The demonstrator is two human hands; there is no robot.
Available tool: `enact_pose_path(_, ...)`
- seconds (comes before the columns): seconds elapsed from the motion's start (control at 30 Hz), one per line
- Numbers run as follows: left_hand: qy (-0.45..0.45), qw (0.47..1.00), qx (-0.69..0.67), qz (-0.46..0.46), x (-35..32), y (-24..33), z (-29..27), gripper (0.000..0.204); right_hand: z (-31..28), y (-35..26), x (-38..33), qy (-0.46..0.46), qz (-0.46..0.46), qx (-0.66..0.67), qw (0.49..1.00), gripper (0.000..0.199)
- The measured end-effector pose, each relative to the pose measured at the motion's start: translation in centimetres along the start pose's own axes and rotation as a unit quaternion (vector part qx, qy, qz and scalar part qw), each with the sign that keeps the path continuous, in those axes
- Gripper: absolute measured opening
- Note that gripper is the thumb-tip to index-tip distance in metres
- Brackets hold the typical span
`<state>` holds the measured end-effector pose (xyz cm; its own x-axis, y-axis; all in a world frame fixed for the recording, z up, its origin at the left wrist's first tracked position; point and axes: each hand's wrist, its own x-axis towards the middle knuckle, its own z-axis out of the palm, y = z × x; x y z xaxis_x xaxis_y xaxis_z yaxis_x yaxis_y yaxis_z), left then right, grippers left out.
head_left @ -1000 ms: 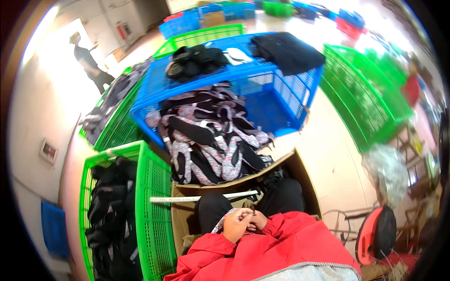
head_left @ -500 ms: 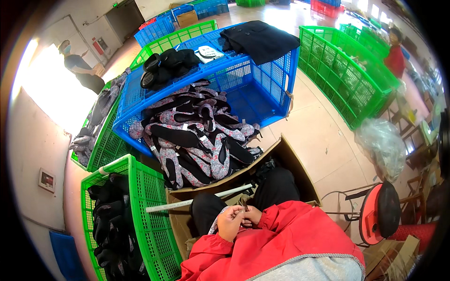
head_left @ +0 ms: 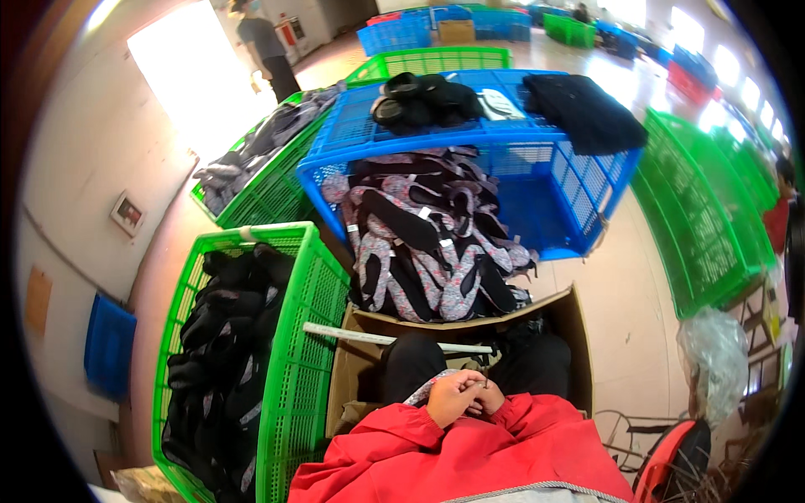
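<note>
My two hands are together low in the middle, in front of my knees. My left hand (head_left: 453,399) is closed on a grey floral slipper (head_left: 429,386), of which only an edge shows on my lap. Its fingers meet those of my right hand (head_left: 487,397), which is curled closed. A small dark thing pokes up by the right fingers, too small to name. Beyond my knees, a pile of similar floral slippers (head_left: 411,218) with black soles spills from a blue crate (head_left: 553,243) lying on its side.
An open cardboard box (head_left: 579,352) surrounds my legs, with a white rod (head_left: 360,337) across it. On the left stands a green crate (head_left: 306,394) of black slippers (head_left: 226,335). Black footwear (head_left: 428,101) and dark cloth (head_left: 587,109) top the blue crate. A person (head_left: 268,50) stands far left.
The view has turned, so the surroundings sit further right and the left green crate shows more fully. My hands stay together; the dark thing at the right fingers shows less.
</note>
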<state>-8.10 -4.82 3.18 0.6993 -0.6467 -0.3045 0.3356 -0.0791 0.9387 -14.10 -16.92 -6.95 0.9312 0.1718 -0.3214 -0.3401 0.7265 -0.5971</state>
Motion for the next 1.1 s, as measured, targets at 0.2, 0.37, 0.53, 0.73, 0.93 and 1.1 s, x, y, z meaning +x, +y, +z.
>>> enact_pose_path(0.2,0.006,0.996,0.078,0.044,-0.2,0.1,-0.3,0.012,-0.7,0.9,0.3,0.019,-0.003,0.017,1.0,0.019)
enact_pose_path(0.37,0.005,0.997,0.065,0.032,-0.4,0.7,-0.2,0.012,-0.9,0.8,0.0,0.012,-0.004,0.037,0.999,0.016)
enact_pose_path(0.53,0.0,0.999,0.051,0.011,-0.3,0.6,-0.2,0.012,-2.0,1.6,0.3,-0.016,-0.014,0.049,0.999,0.015)
enact_pose_path(0.73,-0.005,0.993,0.102,0.064,-0.3,0.7,-0.3,0.011,-1.7,1.1,0.3,-0.028,-0.018,0.03,0.999,0.015)
enact_pose_path(0.93,-0.015,0.998,0.06,0.006,-0.3,0.6,-0.3,0.011,-0.9,0.7,0.0,-0.018,-0.025,0.023,0.999,0.015)
enact_pose_path(1.1,-0.016,0.997,0.069,0.022,-0.3,0.7,-0.3,0.011,-1.4,1.1,0.3,-0.021,-0.018,0.023,0.999,0.016)
